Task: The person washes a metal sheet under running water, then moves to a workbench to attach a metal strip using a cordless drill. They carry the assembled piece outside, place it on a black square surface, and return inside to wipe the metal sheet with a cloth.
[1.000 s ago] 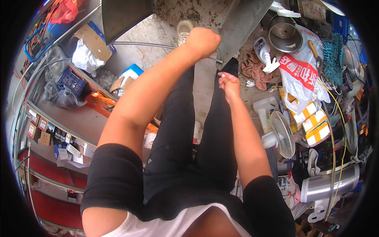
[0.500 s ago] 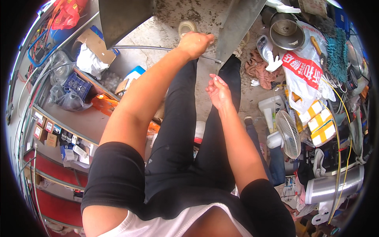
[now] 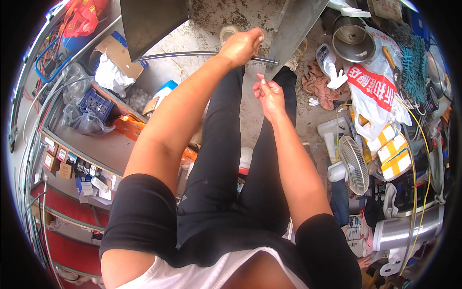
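My left hand [image 3: 242, 47] is closed in a fist, knuckles up, over the middle of a long dark tube or strip [image 3: 180, 55]. Whether the fingers grip the strip or something thin is hidden. The strip runs crosswise from the left dark metal sheet [image 3: 154, 24] to the grey metal panel [image 3: 293, 36], where its right end shows. Below that end, apart from it, my right hand [image 3: 270, 99] is turned palm up. Its fingers are curled in with the thumb near the index finger, and anything between them is too small to make out.
Shelves [image 3: 103, 137] with boxes and bags line the left. At right are a spray bottle [image 3: 326, 58], a brown cloth [image 3: 320, 86], a metal pot [image 3: 353, 38], a white fan [image 3: 353, 164], a plastic bag [image 3: 373, 91] and a wire spool [image 3: 409, 229]. A shoe [image 3: 229, 32] stands ahead.
The strip's right end has risen toward the grey panel. My right hand has moved up and slightly right, its fingers more curled. My left hand has moved slightly up, its fingers drawn in tighter.
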Motion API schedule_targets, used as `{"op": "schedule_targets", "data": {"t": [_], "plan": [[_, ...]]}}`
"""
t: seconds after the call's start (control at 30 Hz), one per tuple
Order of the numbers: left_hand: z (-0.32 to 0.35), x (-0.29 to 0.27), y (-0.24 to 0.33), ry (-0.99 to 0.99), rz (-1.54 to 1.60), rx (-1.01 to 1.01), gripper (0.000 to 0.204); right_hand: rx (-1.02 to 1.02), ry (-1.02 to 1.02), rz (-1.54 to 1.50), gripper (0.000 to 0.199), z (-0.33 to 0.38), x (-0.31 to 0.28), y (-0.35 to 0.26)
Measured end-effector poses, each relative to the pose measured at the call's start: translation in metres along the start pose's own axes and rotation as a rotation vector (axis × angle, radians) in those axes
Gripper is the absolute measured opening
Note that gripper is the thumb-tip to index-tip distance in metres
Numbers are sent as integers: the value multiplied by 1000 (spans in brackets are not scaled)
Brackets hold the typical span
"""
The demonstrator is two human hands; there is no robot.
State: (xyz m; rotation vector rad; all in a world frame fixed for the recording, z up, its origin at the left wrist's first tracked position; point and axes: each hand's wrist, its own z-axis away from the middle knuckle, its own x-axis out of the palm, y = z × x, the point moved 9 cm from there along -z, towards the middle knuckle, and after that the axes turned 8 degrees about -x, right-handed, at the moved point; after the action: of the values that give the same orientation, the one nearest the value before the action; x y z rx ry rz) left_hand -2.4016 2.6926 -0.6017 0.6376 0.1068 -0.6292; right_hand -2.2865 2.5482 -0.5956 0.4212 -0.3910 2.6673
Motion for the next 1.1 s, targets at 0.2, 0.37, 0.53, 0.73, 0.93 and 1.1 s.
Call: {"op": "schedule_targets", "data": {"t": [0.2, 0.37, 0.53, 0.73, 0.93, 1.1], "plan": [[5, -2, 10, 175, -130, 121, 16, -45, 73, 222, 40, 13, -17, -20], [6, -24, 26, 310, -146, 141, 15, -399, 102, 437, 51, 24, -12, -89], [5, -59, 40, 481, -74, 183, 17, -583, 93, 830, 24, 7, 5, -109], [2, -126, 74, 492, 266, 125, 15, -496, 185, 1228, 17, 14, -21, -116], [47, -110, 92, 406, 250, 200, 13, -757, 316, 769, 24, 65, 4, -189], [109, -76, 108, 395, 139, 444, 4, -560, -88, 763, 28, 76, 74, -218]]}}
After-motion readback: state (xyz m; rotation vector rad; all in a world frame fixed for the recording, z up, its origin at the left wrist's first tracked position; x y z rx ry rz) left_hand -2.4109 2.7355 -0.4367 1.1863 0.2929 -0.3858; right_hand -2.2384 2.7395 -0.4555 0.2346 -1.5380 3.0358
